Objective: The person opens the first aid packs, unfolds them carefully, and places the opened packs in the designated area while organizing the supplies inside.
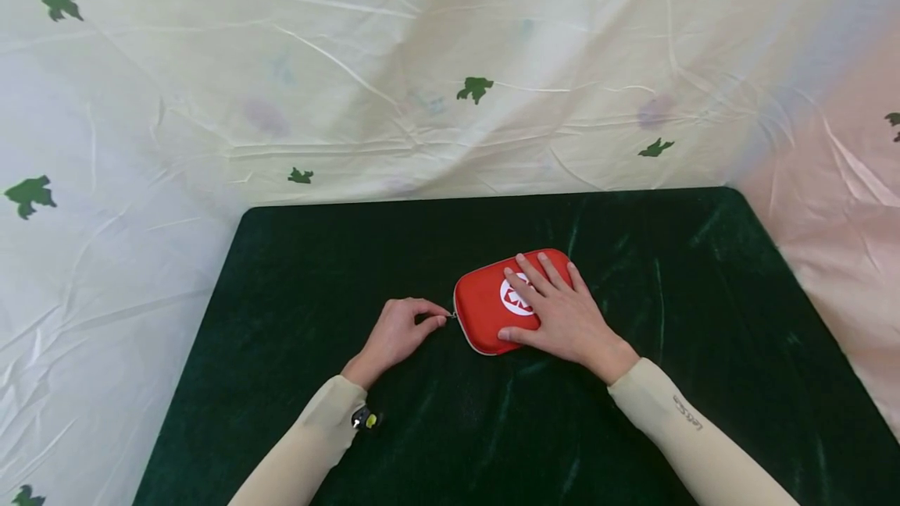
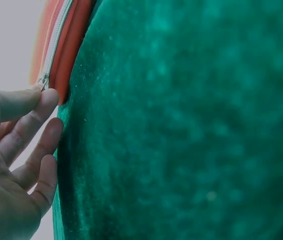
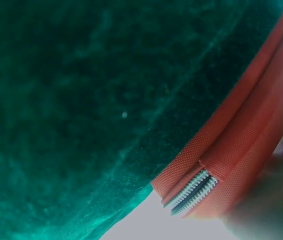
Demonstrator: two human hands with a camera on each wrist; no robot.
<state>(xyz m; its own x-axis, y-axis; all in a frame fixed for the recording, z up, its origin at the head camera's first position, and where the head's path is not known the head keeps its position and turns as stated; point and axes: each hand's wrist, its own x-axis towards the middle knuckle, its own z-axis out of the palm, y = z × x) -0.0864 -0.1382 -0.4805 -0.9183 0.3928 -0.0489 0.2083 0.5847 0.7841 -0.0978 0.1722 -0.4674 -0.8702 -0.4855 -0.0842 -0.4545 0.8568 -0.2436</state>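
A red zippered case (image 1: 481,309) with a round white emblem (image 1: 516,293) lies on the dark green cloth. My left hand (image 1: 395,333) is at its left end, thumb and forefinger pinching the small metal zipper pull (image 2: 43,82). In the left wrist view the other fingers curl loosely below, and the pale zipper teeth (image 2: 59,30) run up from the pull. Spread fingers of my right hand (image 1: 568,322) press flat on the case top, partly covering the emblem. The right wrist view shows two separated rows of zipper teeth (image 3: 194,192) at the fabric end of the track.
The green velvet cloth (image 1: 316,256) covers the table around the case. Behind and to both sides hangs a pale curtain (image 1: 337,108) with green leaf shapes. A small dark device (image 1: 364,418) sits at the left sleeve cuff.
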